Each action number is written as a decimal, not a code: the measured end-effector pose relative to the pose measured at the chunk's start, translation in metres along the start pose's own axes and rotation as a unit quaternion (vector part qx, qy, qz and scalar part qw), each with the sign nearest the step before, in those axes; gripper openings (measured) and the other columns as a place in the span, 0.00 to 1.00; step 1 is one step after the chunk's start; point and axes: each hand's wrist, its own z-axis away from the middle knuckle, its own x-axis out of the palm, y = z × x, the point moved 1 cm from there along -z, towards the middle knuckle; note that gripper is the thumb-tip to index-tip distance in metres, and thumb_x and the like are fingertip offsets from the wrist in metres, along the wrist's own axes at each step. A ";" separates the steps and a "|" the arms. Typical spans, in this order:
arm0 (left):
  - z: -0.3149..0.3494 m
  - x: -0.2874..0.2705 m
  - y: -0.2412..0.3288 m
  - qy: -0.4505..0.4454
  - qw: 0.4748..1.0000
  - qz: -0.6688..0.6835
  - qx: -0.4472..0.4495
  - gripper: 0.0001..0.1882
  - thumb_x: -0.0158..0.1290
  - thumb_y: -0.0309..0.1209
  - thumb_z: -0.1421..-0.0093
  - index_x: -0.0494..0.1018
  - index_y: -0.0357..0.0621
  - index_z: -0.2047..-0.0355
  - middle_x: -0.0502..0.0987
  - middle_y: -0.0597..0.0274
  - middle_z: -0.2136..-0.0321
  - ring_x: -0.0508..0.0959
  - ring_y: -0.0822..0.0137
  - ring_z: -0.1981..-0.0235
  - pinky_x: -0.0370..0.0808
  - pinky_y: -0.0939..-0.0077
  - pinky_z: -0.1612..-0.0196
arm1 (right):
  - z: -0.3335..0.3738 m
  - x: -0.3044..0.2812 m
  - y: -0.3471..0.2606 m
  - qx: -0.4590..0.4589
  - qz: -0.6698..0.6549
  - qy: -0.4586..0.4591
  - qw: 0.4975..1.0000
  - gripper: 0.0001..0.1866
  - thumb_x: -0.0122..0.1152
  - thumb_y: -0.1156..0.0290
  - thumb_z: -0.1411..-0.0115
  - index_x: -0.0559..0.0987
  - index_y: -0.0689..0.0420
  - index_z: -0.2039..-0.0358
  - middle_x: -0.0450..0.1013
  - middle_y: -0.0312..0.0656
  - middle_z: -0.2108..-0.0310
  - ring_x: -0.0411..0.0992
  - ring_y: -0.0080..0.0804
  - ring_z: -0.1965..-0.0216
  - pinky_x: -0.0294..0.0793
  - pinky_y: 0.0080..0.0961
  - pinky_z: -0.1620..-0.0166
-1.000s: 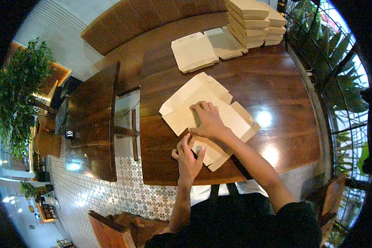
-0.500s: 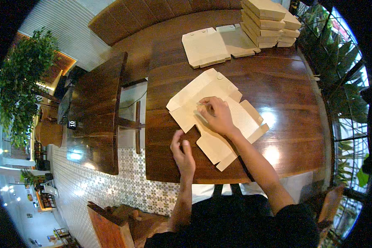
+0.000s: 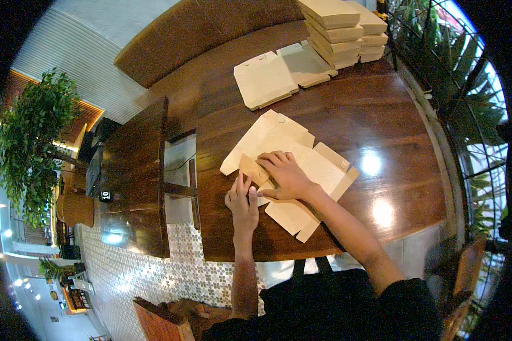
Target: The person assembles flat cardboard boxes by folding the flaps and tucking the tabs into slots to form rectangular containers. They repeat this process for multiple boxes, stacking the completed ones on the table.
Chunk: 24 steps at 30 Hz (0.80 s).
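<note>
In front of me an unfolded cardboard box blank [image 3: 279,133] lies at a slant on the wooden table. A flap [image 3: 254,170] on its left edge is turned up and inward, showing a darker tan face. My right hand [image 3: 285,175] rests on the blank, fingers spread, with the fingertips along that flap's upper side. The fingertips of my left hand [image 3: 243,203] touch the flap's outer edge from below, fingers stretched out and the thumb apart. Neither hand grips anything that I can make out.
Farther back lie flat cardboard blanks [image 3: 264,81], with a stack of folded cardboard boxes [image 3: 334,35] beside them at the far right. A brown bench [image 3: 210,34] runs behind the table [image 3: 392,125]. A second table [image 3: 135,187] stands left, across a gap. A wooden chair [image 3: 162,321] is at lower left.
The left-edge flap, flat before, is now folded inward. My right hand has opened from a pinch and come down onto the cardboard. My left hand has moved up against the flap; the view has shifted.
</note>
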 end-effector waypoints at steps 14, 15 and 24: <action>-0.005 0.000 -0.015 0.016 1.000 -0.005 0.011 0.32 0.31 0.52 0.19 0.67 0.44 0.29 0.72 0.61 0.34 0.65 0.58 0.33 0.47 0.49 0.27 | -0.004 0.014 -0.007 0.074 0.031 0.073 0.994 0.46 0.70 0.46 0.43 0.68 0.61 0.32 0.60 0.59 0.29 0.56 0.58 0.28 0.53 0.55 0.27; -0.004 -0.001 -0.016 0.005 1.000 -0.021 0.018 0.32 0.31 0.52 0.19 0.67 0.45 0.29 0.72 0.61 0.33 0.65 0.58 0.34 0.46 0.48 0.27 | -0.006 0.015 -0.008 0.091 0.022 0.083 0.992 0.48 0.71 0.46 0.44 0.67 0.62 0.31 0.59 0.60 0.28 0.56 0.59 0.27 0.52 0.54 0.27; -0.019 -0.004 -0.019 -0.003 0.976 -0.213 0.056 0.32 0.30 0.54 0.20 0.65 0.54 0.26 0.63 0.64 0.25 0.64 0.51 0.28 0.39 0.35 0.24 | -0.014 0.015 -0.013 0.141 0.034 0.093 0.985 0.56 0.80 0.50 0.53 0.62 0.59 0.29 0.58 0.57 0.28 0.55 0.57 0.27 0.54 0.52 0.27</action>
